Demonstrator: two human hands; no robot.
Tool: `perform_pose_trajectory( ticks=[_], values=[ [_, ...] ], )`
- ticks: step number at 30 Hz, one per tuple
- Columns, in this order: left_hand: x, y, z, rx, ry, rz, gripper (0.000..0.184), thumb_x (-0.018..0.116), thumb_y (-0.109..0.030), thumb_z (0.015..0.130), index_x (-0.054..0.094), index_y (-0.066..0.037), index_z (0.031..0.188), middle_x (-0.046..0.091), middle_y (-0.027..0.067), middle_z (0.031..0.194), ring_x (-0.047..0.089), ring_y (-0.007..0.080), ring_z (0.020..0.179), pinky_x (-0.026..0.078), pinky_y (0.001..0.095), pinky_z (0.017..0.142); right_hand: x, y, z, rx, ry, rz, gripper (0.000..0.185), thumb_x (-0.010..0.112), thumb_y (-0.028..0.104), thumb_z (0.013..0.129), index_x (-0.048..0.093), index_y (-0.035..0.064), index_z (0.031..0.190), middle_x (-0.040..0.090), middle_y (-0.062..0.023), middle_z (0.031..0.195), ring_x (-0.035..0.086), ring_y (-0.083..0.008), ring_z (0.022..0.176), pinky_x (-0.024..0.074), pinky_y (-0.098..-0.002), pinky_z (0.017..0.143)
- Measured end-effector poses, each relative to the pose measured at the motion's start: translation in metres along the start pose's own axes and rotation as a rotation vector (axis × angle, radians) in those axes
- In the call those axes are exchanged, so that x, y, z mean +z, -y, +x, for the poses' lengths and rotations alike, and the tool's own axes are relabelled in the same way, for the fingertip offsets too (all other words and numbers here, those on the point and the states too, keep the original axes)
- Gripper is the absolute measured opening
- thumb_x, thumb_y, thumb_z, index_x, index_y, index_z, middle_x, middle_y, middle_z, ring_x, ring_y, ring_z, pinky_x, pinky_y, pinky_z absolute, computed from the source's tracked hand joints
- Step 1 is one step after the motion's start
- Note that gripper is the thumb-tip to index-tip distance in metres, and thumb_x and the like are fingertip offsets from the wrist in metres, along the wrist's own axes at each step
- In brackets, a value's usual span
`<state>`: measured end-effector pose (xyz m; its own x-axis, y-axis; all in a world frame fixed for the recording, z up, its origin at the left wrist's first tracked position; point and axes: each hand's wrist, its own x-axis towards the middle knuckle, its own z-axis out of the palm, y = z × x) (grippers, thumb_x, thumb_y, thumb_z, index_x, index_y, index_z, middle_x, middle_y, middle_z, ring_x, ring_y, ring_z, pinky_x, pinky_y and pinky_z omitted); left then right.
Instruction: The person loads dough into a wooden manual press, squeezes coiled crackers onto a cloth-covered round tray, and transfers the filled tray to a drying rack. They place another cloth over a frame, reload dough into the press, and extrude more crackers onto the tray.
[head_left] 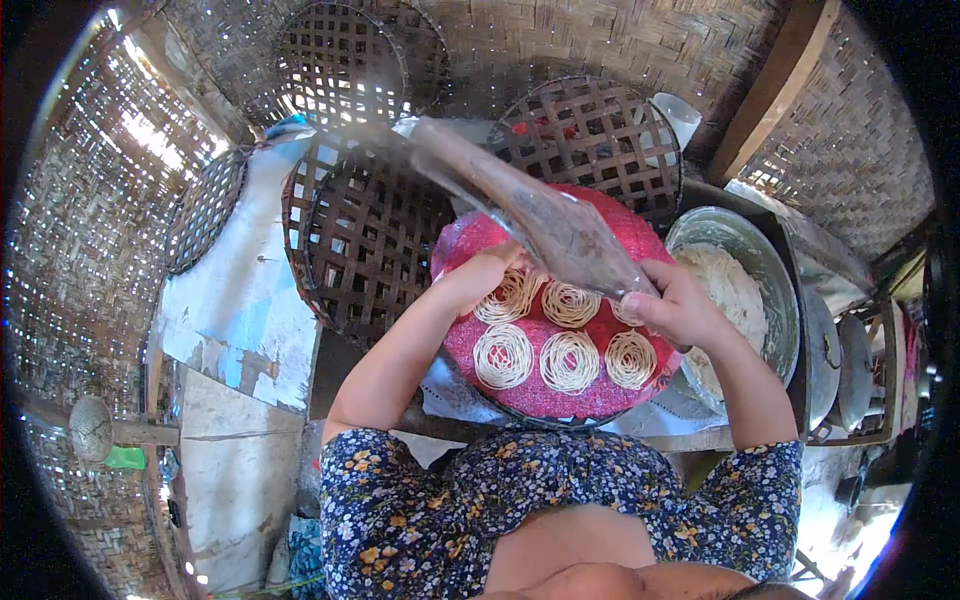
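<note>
My right hand (672, 308) is closed around the near end of a long brown wooden-looking piece (545, 215). The piece is pale with flour in places and slants up to the far left, where its end is blurred. My left hand (482, 280) is at the left of a round tray covered with pink mesh cloth (640, 225), beside a noodle nest (507, 297). Its fingers are partly hidden behind the wooden piece. Several coiled noodle nests lie in rows on the cloth, among them a front nest (569, 363) and a right-hand one (630, 360).
A metal basin (785, 290) of pale dough (725, 300) stands at the right. Open-weave baskets (370, 235) crowd the left and back, one basket (585, 130) behind the tray. A white cup (678, 118) stands back right. Woven walls surround the bench.
</note>
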<state>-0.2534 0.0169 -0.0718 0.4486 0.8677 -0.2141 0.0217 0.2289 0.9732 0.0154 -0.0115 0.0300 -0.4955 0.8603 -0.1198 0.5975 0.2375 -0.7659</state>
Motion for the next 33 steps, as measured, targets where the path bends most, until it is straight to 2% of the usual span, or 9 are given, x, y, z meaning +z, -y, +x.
perform_pose_trajectory(
  ticks=[2, 5, 11, 14, 19, 22, 26, 31, 33],
  values=[
    [-0.011, 0.015, 0.009, 0.021, -0.024, 0.045, 0.052, 0.031, -0.045, 0.092, 0.047, -0.004, 0.121, 0.043, 0.0102, 0.129, 0.035, 0.021, 0.118, 0.03, 0.0371, 0.096, -0.002, 0.002, 0.001, 0.059, -0.004, 0.079, 0.052, 0.06, 0.049, 0.073, 0.06, 0.0, 0.09, 0.059, -0.0103, 0.065, 0.057, -0.0181, 0.061, 0.0444, -0.0335, 0.056],
    [-0.01, 0.004, -0.007, 0.076, -0.237, 0.866, 0.052, 0.037, -0.047, 0.089, 0.049, -0.007, 0.119, 0.047, 0.0095, 0.124, 0.036, 0.0272, 0.114, 0.03, 0.0421, 0.094, -0.003, -0.004, 0.001, 0.043, -0.08, 0.148, 0.05, 0.061, 0.045, 0.074, 0.06, -0.0003, 0.095, 0.059, -0.0063, 0.065, 0.055, -0.0132, 0.058, 0.0441, -0.0301, 0.054],
    [-0.01, -0.006, -0.048, 0.448, -0.342, 1.556, 0.056, 0.05, -0.049, 0.079, 0.051, -0.008, 0.117, 0.036, 0.0085, 0.132, 0.035, 0.0287, 0.113, 0.027, 0.0448, 0.09, -0.008, -0.004, -0.005, 0.1, -0.097, 0.245, 0.049, 0.06, 0.043, 0.075, 0.059, -0.0008, 0.097, 0.056, -0.0039, 0.062, 0.053, -0.0105, 0.054, 0.0423, -0.0266, 0.049],
    [-0.015, -0.011, -0.054, 0.429, -0.489, 1.557, 0.057, 0.051, -0.049, 0.077, 0.053, -0.006, 0.114, 0.033, 0.009, 0.133, 0.033, 0.0298, 0.115, 0.025, 0.0456, 0.091, -0.008, -0.005, -0.007, 0.094, -0.068, 0.22, 0.049, 0.059, 0.044, 0.076, 0.059, -0.0002, 0.098, 0.055, -0.0041, 0.062, 0.053, -0.0093, 0.052, 0.0419, -0.0255, 0.047],
    [0.015, -0.034, -0.046, 0.613, -0.581, 1.191, 0.065, 0.073, -0.031, 0.062, 0.047, -0.002, 0.114, 0.042, 0.0198, 0.123, 0.038, 0.0322, 0.117, 0.027, 0.0454, 0.098, 0.019, 0.029, 0.005, 0.002, 0.11, 0.232, 0.051, 0.059, 0.046, 0.077, 0.057, -0.0001, 0.1, 0.058, -0.0068, 0.07, 0.056, -0.0135, 0.063, 0.0447, -0.0304, 0.057],
    [0.022, 0.006, -0.034, 0.692, -0.642, 0.245, 0.062, 0.075, -0.026, 0.062, 0.048, -0.003, 0.112, 0.053, 0.0144, 0.112, 0.051, 0.0262, 0.106, 0.038, 0.0397, 0.091, 0.028, 0.021, 0.025, -0.247, 0.138, 0.324, 0.047, 0.059, 0.043, 0.078, 0.059, 0.0008, 0.099, 0.06, -0.0099, 0.075, 0.058, -0.0189, 0.072, 0.0453, -0.0342, 0.065],
    [-0.002, 0.04, -0.067, 0.749, -0.861, 0.712, 0.033, 0.056, -0.025, 0.082, 0.054, -0.007, 0.109, 0.058, 0.0074, 0.094, 0.056, 0.0191, 0.085, 0.049, 0.0344, 0.071, 0.012, -0.014, 0.055, -0.19, -0.12, -0.211, 0.036, 0.061, 0.036, 0.076, 0.064, 0.0032, 0.09, 0.06, -0.0156, 0.079, 0.059, -0.0281, 0.079, 0.0456, -0.0374, 0.072],
    [-0.014, 0.057, -0.107, 0.474, -0.893, -0.39, 0.034, 0.052, -0.024, 0.084, 0.052, 0.0, 0.108, 0.056, 0.0097, 0.078, 0.055, 0.0195, 0.062, 0.049, 0.0306, 0.052, 0.029, -0.064, 0.072, -0.042, -0.125, -0.472, 0.027, 0.063, 0.031, 0.072, 0.066, 0.0053, 0.083, 0.061, -0.0187, 0.083, 0.058, -0.0327, 0.082, 0.0456, -0.0406, 0.076],
    [-0.016, 0.058, -0.123, 0.5, -0.916, -0.136, 0.041, 0.064, -0.012, 0.07, 0.052, -0.001, 0.109, 0.055, 0.0078, 0.091, 0.052, 0.0165, 0.079, 0.045, 0.029, 0.069, 0.031, -0.064, 0.076, -0.011, -0.111, -0.52, 0.027, 0.063, 0.03, 0.071, 0.066, 0.0058, 0.081, 0.061, -0.0186, 0.082, 0.059, -0.0328, 0.082, 0.0458, -0.0413, 0.076]
  ],
)
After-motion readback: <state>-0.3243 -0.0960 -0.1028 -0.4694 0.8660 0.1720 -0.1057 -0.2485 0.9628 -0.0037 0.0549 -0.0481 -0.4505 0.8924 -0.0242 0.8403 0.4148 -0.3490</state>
